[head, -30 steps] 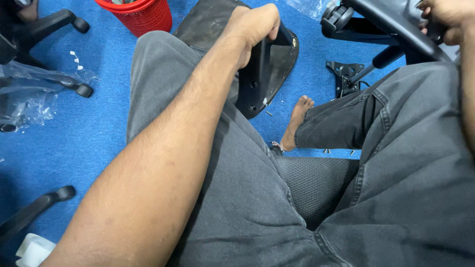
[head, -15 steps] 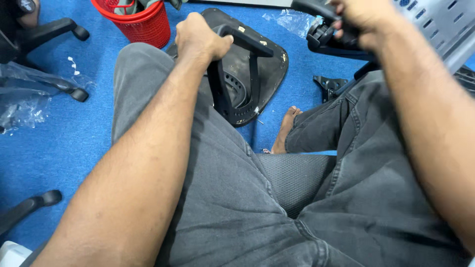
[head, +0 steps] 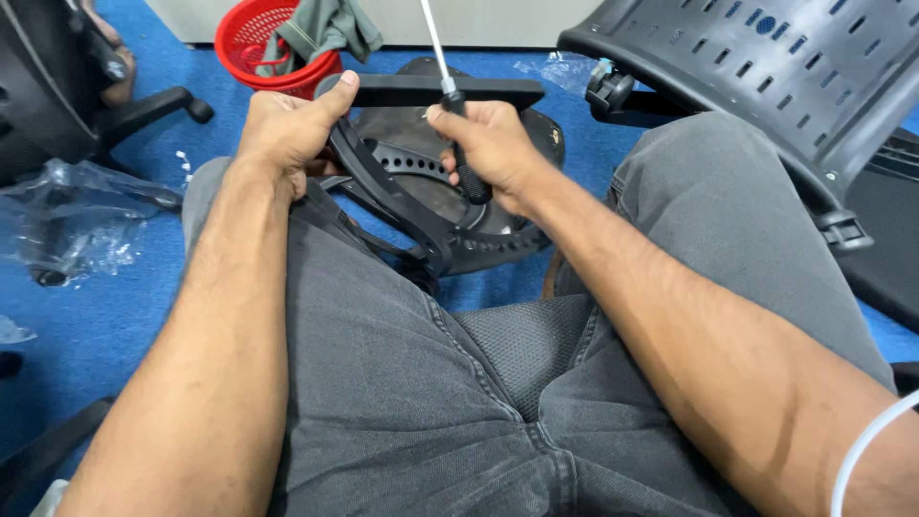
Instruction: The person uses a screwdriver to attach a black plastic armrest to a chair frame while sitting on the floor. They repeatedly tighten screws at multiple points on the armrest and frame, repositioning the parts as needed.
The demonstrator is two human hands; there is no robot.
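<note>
Fingers (head: 450, 120) of the right hand (head: 493, 148) wrapped tight round a black screwdriver (head: 458, 134), silver shaft pointing to twelve o'clock. Left hand (head: 287, 124) at nine o'clock of it, clamped on the end of a flat black armrest bar (head: 431, 91), thumb on top. Looks like rigid plastic, light, hardly fragile; best gripped at the bar ends. Under both, a perforated black chair part (head: 431, 201) over the knees. Red basket (head: 254, 43) at eleven o'clock on the blue floor (head: 96, 316).

I see blue carpet floor (head: 115, 306) under everything, a pale wall (head: 498, 21) at the far edge, a red basket (head: 251, 38), and crumpled clear plastic wrap (head: 72, 225).
</note>
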